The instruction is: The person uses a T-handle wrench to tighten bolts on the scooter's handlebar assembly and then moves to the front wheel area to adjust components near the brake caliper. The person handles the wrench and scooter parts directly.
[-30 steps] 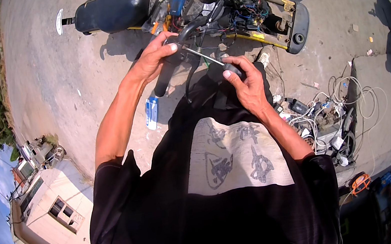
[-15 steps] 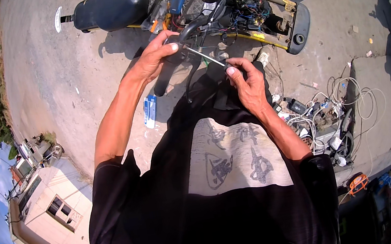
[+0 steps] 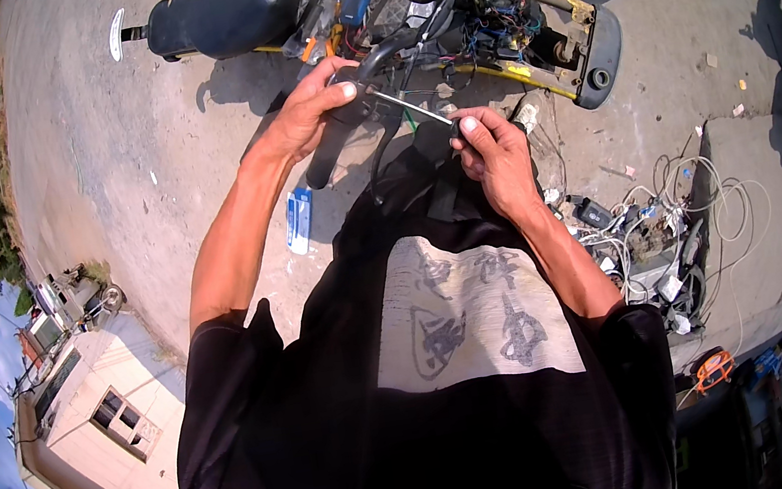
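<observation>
- With our left hand (image 3: pixel 305 110) we grip a dark housing (image 3: pixel 351 86) on the handlebar (image 3: pixel 387 51), thumb on the near side and index finger over the top; we cannot tell how the hidden fingers lie.
- Between the thumb and index finger of our right hand (image 3: pixel 499 155) we pinch the dark handle of a screwdriver (image 3: pixel 413 107), the other fingers curling in beneath.
- Its bright shaft slants from our right fingertips forward and leftward, ending at the housing just beside our left thumb; whether the tip sits in a screw is too small to tell.
- The black rubber grip (image 3: pixel 325 159) runs back toward us from our left fingers, and a dark lever (image 3: pixel 382 155) curves through the gap between our hands.
- Beyond our left fingers, and farther left, is a rounded black seat (image 3: pixel 245 8); a blue device (image 3: pixel 357 3) lies straight beyond them.
- Ahead of our right fingers we see tangled wires (image 3: pixel 511 32) and a yellow frame (image 3: pixel 507 72).
- A blue-and-white packet (image 3: pixel 300 222) lies on the ground, nearer us than our left fingers.
- Well right of our right fingers, and nearer us, pale cables (image 3: pixel 728 184) loop over a heap of parts.
</observation>
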{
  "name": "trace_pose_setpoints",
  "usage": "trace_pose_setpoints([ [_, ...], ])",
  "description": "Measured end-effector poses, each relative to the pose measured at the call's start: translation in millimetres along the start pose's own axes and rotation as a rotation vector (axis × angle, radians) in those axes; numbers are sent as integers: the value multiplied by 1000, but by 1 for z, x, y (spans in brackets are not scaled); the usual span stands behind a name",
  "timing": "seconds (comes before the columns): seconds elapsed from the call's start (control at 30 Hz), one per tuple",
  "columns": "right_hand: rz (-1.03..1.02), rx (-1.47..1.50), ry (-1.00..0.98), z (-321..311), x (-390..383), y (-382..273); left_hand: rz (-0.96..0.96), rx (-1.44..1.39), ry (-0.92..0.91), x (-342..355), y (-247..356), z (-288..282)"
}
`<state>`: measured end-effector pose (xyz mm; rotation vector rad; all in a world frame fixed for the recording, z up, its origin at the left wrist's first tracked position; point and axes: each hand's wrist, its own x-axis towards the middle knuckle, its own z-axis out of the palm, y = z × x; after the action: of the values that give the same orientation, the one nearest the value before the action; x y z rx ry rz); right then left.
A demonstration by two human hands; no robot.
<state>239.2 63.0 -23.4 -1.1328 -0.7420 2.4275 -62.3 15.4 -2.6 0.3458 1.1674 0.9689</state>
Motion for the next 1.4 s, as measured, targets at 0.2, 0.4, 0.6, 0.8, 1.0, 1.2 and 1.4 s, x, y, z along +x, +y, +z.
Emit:
trace_pose_setpoints([
  [0.2, 74, 316, -20, 10, -6, -6, -18, -7, 5, -3, 4, 5],
  [0.4, -84, -136, 49, 10, -3, 2, -6, 1, 21, -3, 0, 2],
  [0.6, 177, 312, -122, 3, -2, -10, -10, -17, -6, -2, 1, 3],
  [0.8, -511, -746, 67, 8, -5, -5, 8, 12, -2, -1, -3, 0],
  [1.0, 95, 55, -128, -3, 2, -13, -34, -7, -24, 0, 1, -1],
  [1.2, -762, -1067, 35, 9, -2, -11, -11, 5, 11, -3, -2, 2],
  [1.4, 176, 106, -143, -2, 8, -17, -17, -26, 11, -3, 0, 3],
])
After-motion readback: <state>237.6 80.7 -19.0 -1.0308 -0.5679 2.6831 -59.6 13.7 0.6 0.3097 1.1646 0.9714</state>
